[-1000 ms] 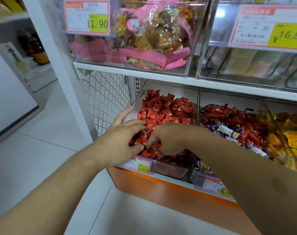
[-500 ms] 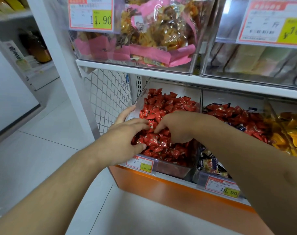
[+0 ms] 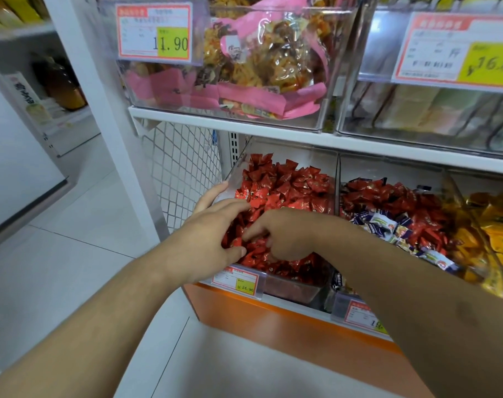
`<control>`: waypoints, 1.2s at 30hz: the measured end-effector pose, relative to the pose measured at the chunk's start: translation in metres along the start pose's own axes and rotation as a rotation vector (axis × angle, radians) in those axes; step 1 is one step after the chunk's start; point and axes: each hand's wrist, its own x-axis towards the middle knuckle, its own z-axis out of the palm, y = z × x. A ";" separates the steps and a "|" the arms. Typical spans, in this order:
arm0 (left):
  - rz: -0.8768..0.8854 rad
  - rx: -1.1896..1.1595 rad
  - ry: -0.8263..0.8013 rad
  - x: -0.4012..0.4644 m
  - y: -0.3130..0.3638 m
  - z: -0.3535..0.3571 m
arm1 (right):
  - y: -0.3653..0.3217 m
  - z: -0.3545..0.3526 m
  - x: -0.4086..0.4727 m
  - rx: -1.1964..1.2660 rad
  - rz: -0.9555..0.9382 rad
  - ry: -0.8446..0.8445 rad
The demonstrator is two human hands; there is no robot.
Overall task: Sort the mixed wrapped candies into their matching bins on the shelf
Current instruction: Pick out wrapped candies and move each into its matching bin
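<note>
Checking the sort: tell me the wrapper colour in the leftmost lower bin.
Red candies, head view.

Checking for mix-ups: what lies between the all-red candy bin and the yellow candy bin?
In the head view, a clear bin of red candies mixed with blue-and-white wrapped ones.

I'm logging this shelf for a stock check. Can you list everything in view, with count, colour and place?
red candies: many, red, lower-left clear bin
mixed candies: many, red with some blue-and-white, lower-middle bin
yellow candies: many, yellow-orange, lower-right bin
pink snack bags: several, pink and clear, upper-left bin
pale packs: several, cream and green, blurred, upper-right bin
price tags: four, red-edged with yellow, bin fronts
wire mesh: one, white, left of the red candies
left hand: one, fingers in the red candies
right hand: one, fingers curled into the red candies
</note>
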 end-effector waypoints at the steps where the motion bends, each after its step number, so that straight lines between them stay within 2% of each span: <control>1: -0.001 0.000 0.000 0.000 0.000 0.000 | 0.002 -0.001 0.001 -0.014 0.020 0.004; 6: 0.003 -0.004 0.002 0.000 0.001 -0.001 | 0.002 -0.010 -0.001 -0.099 0.056 0.013; 16: 0.012 0.012 -0.003 -0.002 0.001 -0.001 | 0.007 -0.010 0.006 -0.055 0.069 0.013; 23: 0.007 0.024 -0.005 -0.001 0.001 0.000 | 0.008 -0.009 0.011 -0.129 0.087 -0.028; 36: 0.019 0.034 0.003 -0.001 -0.002 0.001 | 0.010 -0.007 0.013 -0.107 0.103 0.086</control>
